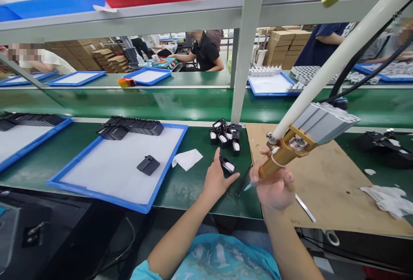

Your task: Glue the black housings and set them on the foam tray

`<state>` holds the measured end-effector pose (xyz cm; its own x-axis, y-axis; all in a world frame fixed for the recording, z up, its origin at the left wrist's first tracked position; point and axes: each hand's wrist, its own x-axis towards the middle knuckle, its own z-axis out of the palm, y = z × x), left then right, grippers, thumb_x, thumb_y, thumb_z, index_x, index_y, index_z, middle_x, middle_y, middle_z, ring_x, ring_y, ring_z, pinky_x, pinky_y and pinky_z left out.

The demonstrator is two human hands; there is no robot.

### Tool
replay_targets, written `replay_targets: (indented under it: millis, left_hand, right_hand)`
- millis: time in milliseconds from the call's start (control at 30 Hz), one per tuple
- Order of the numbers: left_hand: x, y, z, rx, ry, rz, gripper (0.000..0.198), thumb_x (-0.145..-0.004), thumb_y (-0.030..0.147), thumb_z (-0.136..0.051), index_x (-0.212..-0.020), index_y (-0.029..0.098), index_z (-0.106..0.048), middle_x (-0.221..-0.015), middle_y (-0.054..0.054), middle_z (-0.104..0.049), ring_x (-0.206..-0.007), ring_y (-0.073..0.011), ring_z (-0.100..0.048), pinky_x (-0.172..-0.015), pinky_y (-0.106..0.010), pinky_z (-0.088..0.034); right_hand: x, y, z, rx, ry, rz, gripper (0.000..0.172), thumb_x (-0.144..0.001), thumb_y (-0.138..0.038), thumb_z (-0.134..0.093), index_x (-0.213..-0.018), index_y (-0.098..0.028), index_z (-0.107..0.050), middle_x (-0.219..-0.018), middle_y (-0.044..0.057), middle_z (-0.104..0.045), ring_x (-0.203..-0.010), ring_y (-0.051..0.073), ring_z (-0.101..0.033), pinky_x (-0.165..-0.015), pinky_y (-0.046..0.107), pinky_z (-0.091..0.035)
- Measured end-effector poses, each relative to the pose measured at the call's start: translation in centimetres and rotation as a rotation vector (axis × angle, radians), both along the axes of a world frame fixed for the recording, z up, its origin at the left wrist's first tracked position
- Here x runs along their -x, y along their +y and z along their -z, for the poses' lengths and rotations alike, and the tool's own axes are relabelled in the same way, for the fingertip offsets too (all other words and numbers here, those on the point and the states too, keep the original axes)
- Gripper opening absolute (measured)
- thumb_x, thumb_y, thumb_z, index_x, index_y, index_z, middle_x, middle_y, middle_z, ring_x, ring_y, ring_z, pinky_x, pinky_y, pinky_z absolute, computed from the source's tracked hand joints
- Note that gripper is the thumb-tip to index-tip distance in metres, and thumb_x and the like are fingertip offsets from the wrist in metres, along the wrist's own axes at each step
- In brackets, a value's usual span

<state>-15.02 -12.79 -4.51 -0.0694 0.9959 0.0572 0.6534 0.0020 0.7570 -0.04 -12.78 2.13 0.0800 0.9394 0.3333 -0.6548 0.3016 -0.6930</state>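
My left hand is at the front of the green bench, thumb and forefinger around a small open black case with a white part and thin wires inside. My right hand grips a gold-coloured glue dispenser with a grey block on top. Its pale blue needle tip points down and left, apart from the case. A thin dark tool lies between my hands. Behind my left hand is a pile of similar open cases. A folded white cloth lies to its left.
A blue-rimmed tray at left carries a row of black cases and one single case. Brown board covers the right side, with a metal strip and crumpled tissue. A white pole slants overhead. Co-workers sit beyond.
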Motion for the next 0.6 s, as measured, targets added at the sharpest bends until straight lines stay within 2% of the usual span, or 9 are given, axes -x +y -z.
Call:
replay_targets:
  millis: [100, 233, 333, 400, 467, 600]
  left_hand:
    - [1.7, 0.0, -0.5, -0.006, -0.033, 0.027, 0.093, -0.076, 0.036, -0.072, -0.148, 0.019, -0.016, -0.115, -0.013, -0.064, -0.105, -0.0310, -0.064, -0.090, -0.048, -0.050]
    - [5.6, -1.5, -1.8, 0.062, -0.138, 0.251, 0.086, -0.072, 0.021, -0.071, -0.144, 0.021, -0.024, -0.126, -0.012, -0.060, -0.111, -0.0245, -0.061, -0.096, -0.040, -0.049]
    - [7.3, -2.6, -2.2, 0.147, -0.183, 0.381, 0.087, -0.071, 0.015, -0.069, -0.145, 0.023, -0.025, -0.134, -0.012, -0.056, -0.115, -0.0224, -0.059, -0.098, -0.038, -0.049]
    - [7.2, -3.1, -1.9, 0.121, -0.183, 0.344, 0.087, -0.071, 0.020, -0.074, -0.145, 0.023, -0.028, -0.137, -0.013, -0.054, -0.122, -0.0245, -0.055, -0.103, -0.042, -0.046]
    - [6.5, -3.5, -1.3, 0.065, -0.167, 0.253, 0.086, -0.070, 0.027, -0.078, -0.143, 0.022, -0.033, -0.138, -0.014, -0.053, -0.126, -0.0271, -0.052, -0.107, -0.047, -0.042]
    - [5.6, -4.3, -0.4, -0.017, -0.145, 0.172, 0.069, -0.077, 0.022, -0.070, -0.140, 0.028, -0.041, -0.142, -0.010, -0.049, -0.127, -0.0254, -0.052, -0.099, -0.042, -0.049]
  right_hand:
    - [0.0, -0.1, 0.0, 0.000, -0.001, -0.006, 0.043, -0.081, -0.055, -0.054, -0.116, -0.031, -0.053, -0.111, 0.003, -0.057, -0.046, 0.010, -0.053, -0.038, 0.029, -0.036]
    - [0.4, -0.1, -0.3, -0.009, 0.000, -0.036, 0.043, -0.080, -0.055, -0.054, -0.115, -0.030, -0.054, -0.111, 0.003, -0.057, -0.045, 0.010, -0.054, -0.038, 0.029, -0.035]
    - [1.1, 0.0, -0.6, -0.015, 0.009, -0.043, 0.041, -0.079, -0.055, -0.055, -0.111, -0.029, -0.055, -0.109, 0.003, -0.056, -0.044, 0.010, -0.053, -0.037, 0.028, -0.034]
    - [1.7, 0.2, -0.7, -0.012, 0.000, -0.037, 0.040, -0.079, -0.056, -0.056, -0.109, -0.029, -0.055, -0.107, 0.002, -0.057, -0.044, 0.009, -0.052, -0.036, 0.027, -0.034]
    - [2.4, 0.4, -0.7, -0.011, -0.014, -0.033, 0.038, -0.079, -0.056, -0.056, -0.106, -0.029, -0.055, -0.106, 0.002, -0.058, -0.044, 0.009, -0.052, -0.036, 0.026, -0.034]
    - [3.7, 0.9, -1.1, 0.014, -0.070, -0.057, 0.038, -0.078, -0.055, -0.060, -0.103, -0.027, -0.056, -0.106, 0.002, -0.059, -0.048, 0.008, -0.053, -0.040, 0.025, -0.037]
